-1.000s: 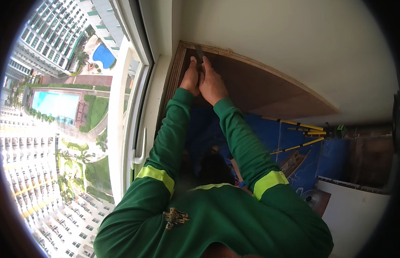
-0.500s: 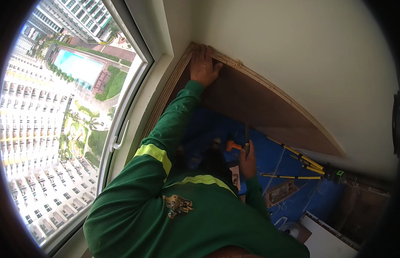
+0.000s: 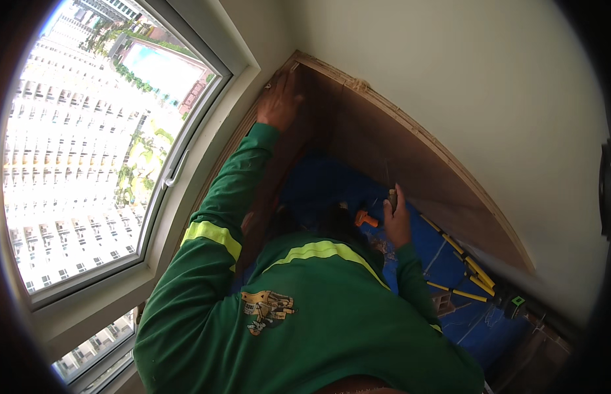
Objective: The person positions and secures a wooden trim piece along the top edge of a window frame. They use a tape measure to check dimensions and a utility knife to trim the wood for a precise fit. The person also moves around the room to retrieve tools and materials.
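My left hand [image 3: 278,108] lies with stretched fingers against the window-side board [image 3: 251,126] of a brown wooden frame, just below its top corner. Nothing shows in its grip. Lower and to the right, my right hand [image 3: 397,222] is closed around the handle of a flat-bladed hand tool [image 3: 392,197]. Its thin blade points up and away, and its exact kind is hard to make out. Beyond it stands a brown wooden panel [image 3: 358,131] with a pale, rough-edged strip [image 3: 410,118] along its top against the wall.
A window [image 3: 138,177] with a white handle [image 3: 177,169] is at the left. Blue sheeting [image 3: 318,187] covers the floor. On it lie an orange-and-black power tool [image 3: 366,218], a yellow-and-black tripod [image 3: 476,268] with a dark device [image 3: 514,306] at its end, and a hollow block [image 3: 442,303].
My left hand has shifted from the top corner leftward and down onto the window-side board. My right hand has moved up and right with the tool, whose blade now looks thinner. The view has turned.
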The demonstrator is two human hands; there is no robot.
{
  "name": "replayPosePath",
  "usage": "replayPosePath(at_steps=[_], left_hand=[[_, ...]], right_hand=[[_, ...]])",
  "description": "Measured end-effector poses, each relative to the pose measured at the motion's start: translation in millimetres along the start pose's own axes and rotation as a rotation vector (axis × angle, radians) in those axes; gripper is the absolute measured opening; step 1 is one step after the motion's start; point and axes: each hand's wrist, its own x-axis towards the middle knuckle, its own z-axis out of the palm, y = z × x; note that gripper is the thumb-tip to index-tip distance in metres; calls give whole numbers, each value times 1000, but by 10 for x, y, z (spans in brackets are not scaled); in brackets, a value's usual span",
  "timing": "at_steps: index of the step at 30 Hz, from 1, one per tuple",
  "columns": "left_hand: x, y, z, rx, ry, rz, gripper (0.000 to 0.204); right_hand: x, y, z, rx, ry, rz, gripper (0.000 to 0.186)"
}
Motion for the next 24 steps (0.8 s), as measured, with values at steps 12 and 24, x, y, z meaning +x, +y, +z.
replayPosePath(at_steps=[12, 24], left_hand=[[-726, 68, -419, 79, 13, -141, 66], [-409, 64, -179, 128, 122, -225, 58]], right_hand=[[47, -34, 69, 91, -46, -51, 58], [-112, -210, 139, 7, 8, -120, 57]])
